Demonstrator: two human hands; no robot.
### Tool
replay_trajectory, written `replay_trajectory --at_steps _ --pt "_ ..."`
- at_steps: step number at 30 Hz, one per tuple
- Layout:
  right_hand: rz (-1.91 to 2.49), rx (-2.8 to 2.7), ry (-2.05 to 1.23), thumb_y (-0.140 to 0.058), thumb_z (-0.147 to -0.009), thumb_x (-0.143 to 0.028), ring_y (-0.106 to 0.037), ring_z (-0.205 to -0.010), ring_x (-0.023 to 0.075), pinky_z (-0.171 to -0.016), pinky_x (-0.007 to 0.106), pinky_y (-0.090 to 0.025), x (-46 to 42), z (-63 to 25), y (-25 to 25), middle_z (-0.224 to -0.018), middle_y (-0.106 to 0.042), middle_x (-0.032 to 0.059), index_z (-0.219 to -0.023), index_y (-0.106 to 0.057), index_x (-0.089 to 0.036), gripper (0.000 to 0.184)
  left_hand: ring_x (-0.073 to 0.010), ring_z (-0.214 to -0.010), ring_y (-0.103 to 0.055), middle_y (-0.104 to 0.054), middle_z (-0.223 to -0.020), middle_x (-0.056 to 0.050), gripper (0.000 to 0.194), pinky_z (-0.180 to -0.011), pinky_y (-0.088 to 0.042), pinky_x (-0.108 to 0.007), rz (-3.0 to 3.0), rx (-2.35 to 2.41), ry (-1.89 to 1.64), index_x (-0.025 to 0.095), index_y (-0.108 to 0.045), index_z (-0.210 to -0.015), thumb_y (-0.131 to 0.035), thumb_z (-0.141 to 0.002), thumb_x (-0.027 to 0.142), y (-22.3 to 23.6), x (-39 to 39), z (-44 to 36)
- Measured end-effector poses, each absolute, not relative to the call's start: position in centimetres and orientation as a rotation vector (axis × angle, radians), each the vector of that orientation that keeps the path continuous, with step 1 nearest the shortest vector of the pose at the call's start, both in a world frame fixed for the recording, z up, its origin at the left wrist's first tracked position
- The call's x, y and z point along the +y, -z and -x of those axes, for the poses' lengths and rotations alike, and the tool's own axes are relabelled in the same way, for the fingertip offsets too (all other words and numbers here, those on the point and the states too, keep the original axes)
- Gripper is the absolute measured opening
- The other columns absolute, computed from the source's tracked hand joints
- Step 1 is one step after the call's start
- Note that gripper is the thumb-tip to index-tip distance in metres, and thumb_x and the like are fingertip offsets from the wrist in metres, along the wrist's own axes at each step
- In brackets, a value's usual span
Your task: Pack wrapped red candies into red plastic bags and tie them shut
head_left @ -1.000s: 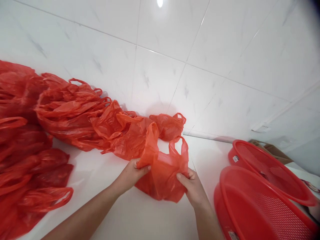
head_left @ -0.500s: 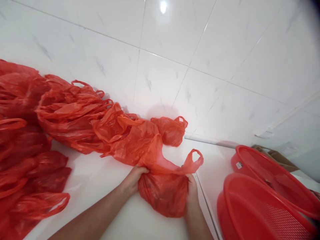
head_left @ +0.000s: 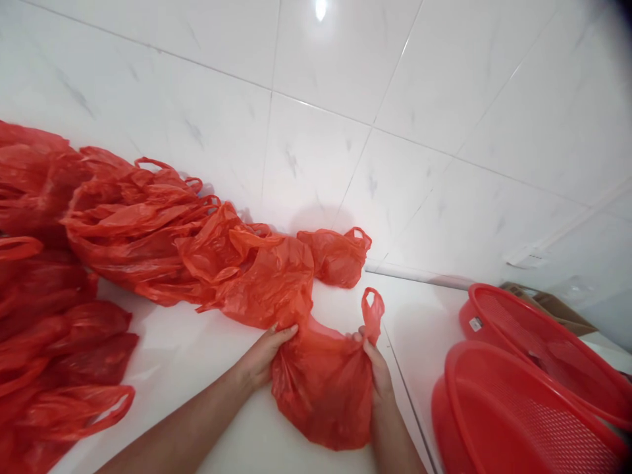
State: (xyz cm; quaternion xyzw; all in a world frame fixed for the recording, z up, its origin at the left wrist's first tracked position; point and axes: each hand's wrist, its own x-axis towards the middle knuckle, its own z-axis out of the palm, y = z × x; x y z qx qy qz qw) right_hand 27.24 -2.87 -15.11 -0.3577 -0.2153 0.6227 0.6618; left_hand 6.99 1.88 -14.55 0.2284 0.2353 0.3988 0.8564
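Note:
Between my hands is a red plastic bag [head_left: 323, 395], bulging low with dark contents that I cannot make out through the film. My left hand [head_left: 269, 352] pinches its upper left edge, thumb on top. At the upper right, my right hand [head_left: 375, 362] is closed on the bag just below its looped handle [head_left: 373, 303], which stands up. Right behind the held bag, another red bag [head_left: 269, 280] lies at the end of a long heap. A smaller filled red bag [head_left: 338, 257] rests against the wall.
Heaped red plastic bags [head_left: 138, 230] run along the wall at left, with more bags [head_left: 74, 349] nearer me. Two red plastic baskets [head_left: 459, 395] with mesh bottoms stand at right. Behind them is a cardboard box [head_left: 553, 306]. White marbled tiles [head_left: 212, 118] cover the wall.
The held bag's right handle has drawn inward and narrowed as my right hand gathered it. The bag's body hangs slightly lower and looks fuller. My left hand keeps its grip.

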Motion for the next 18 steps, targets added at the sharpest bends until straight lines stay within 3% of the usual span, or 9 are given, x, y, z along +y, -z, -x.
replay_trajectory --at_steps 2,5,8,10,11,13,15,18 --pt "0.780 -0.552 -1.471 -0.071 -0.067 -0.038 -0.052 -0.060 0.0136 -0.067 0.028 -0.047 -2.9 -27.1 14.7 -0.060 -0.051 -0.0023 -0.059 -0.051 -0.022 0.027 -0.0249 -0.091 -0.068 -0.072 -0.093 -0.010 0.024 -0.088 -0.051 -0.039 -0.453 0.508 -0.869 0.016 -0.064 -0.097 -0.068 -0.076 0.024 14.5 2.0 -7.6" --pt "0.793 -0.689 -1.612 -0.059 -0.070 -0.060 -0.039 -0.049 0.0116 -0.055 0.026 -0.042 -2.9 -26.2 14.0 -0.052 -0.035 -0.0030 -0.049 -0.034 -0.022 0.051 -0.0275 -0.094 -0.067 -0.072 -0.093 -0.011 0.027 -0.089 -0.051 -0.041 -0.474 0.499 -0.891 0.014 -0.064 -0.098 -0.069 -0.073 0.023 14.3 2.0 -8.6" --pt "0.798 -0.734 -1.654 -0.031 -0.075 -0.080 -0.037 -0.046 0.0125 -0.051 0.026 -0.038 -2.9 -25.0 13.6 -0.047 -0.034 -0.0009 -0.045 -0.034 -0.022 0.065 -0.0290 -0.095 -0.066 -0.072 -0.095 -0.012 0.029 -0.088 -0.051 -0.042 -0.508 0.482 -0.897 0.014 -0.064 -0.099 -0.068 -0.072 0.021 14.1 2.0 -9.2" --pt "0.799 -0.736 -1.633 -0.034 -0.078 -0.076 -0.037 -0.044 0.0122 -0.049 0.025 -0.036 -2.9 -24.5 13.7 -0.043 -0.036 -0.0007 -0.045 -0.042 -0.021 0.065 -0.0278 -0.091 -0.067 -0.071 -0.095 -0.011 0.029 -0.086 -0.052 -0.041 -0.517 0.477 -0.914 0.014 -0.064 -0.099 -0.068 -0.071 0.019 14.1 2.0 -9.3" --pt "0.807 -0.735 -1.604 -0.043 -0.079 -0.070 -0.039 -0.043 0.0120 -0.049 0.025 -0.036 -3.0 -24.3 13.7 -0.043 -0.039 -0.0012 -0.052 -0.051 -0.020 0.058 -0.0262 -0.087 -0.068 -0.072 -0.092 -0.010 0.027 -0.083 -0.052 -0.040 -0.521 0.477 -0.923 0.015 -0.063 -0.097 -0.067 -0.070 0.017 14.1 2.0 -9.2" --pt "0.828 -0.741 -1.540 -0.059 -0.079 -0.056 -0.046 -0.047 0.0128 -0.053 0.025 -0.039 -3.1 -23.9 13.8 -0.050 -0.050 -0.0024 -0.085 -0.065 -0.020 0.036 -0.0214 -0.074 -0.068 -0.071 -0.081 -0.006 0.024 -0.073 -0.053 -0.034 -0.532 0.481 -0.935 0.016 -0.063 -0.091 -0.068 -0.068 0.014 14.2 2.0 -9.2" --pt "0.841 -0.779 -1.534 -0.066 -0.076 -0.047 -0.055 -0.054 0.0152 -0.061 0.028 -0.044 -3.4 -23.5 13.9 -0.064 -0.060 -0.0017 -0.117 -0.056 -0.025 0.047 -0.0166 -0.062 -0.064 -0.067 -0.069 -0.002 0.021 -0.062 -0.051 -0.028 -0.580 0.494 -0.915 0.016 -0.062 -0.084 -0.069 -0.065 0.011 14.3 2.0 -9.2" --pt "0.847 -0.834 -1.553 -0.070 -0.074 -0.043 -0.061 -0.065 0.0180 -0.069 0.032 -0.046 -3.4 -23.2 14.3 -0.079 -0.066 0.0016 -0.116 -0.056 -0.025 0.048 -0.0145 -0.060 -0.061 -0.064 -0.069 -0.002 0.016 -0.060 -0.048 -0.027 -0.731 0.514 -0.862 0.015 -0.059 -0.081 -0.069 -0.069 0.019 14.5 1.9 -9.4"
